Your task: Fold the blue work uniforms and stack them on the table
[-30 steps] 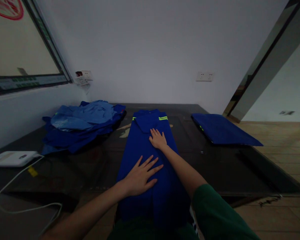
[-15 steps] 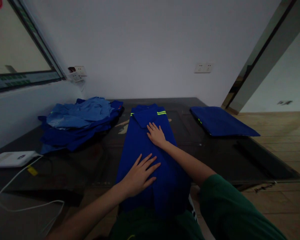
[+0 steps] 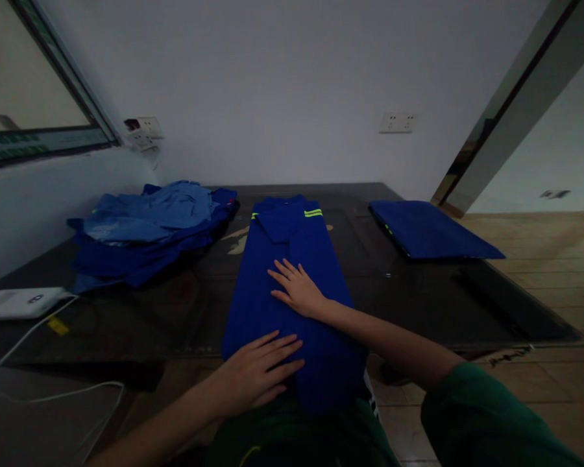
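A dark blue garment (image 3: 277, 298) with yellow-green stripes near its collar lies in a long folded strip, its near end hanging over the table's front edge towards my body. My right hand (image 3: 299, 288) rests flat on its middle, fingers spread. Lower down and to the left, my left hand (image 3: 260, 373) lies on the near part of the cloth with its fingers extended. Neither hand grips the fabric.
A rumpled pile of blue clothes (image 3: 150, 220) sits at the table's left. A folded blue garment (image 3: 431, 230) lies on the right. A white device (image 3: 22, 303) with a cable is at the left edge of the dark table (image 3: 394, 311).
Both hands have slid down the garment towards my body, the right one also slightly left. The view has shifted a little. The garment keeps its folded shape.
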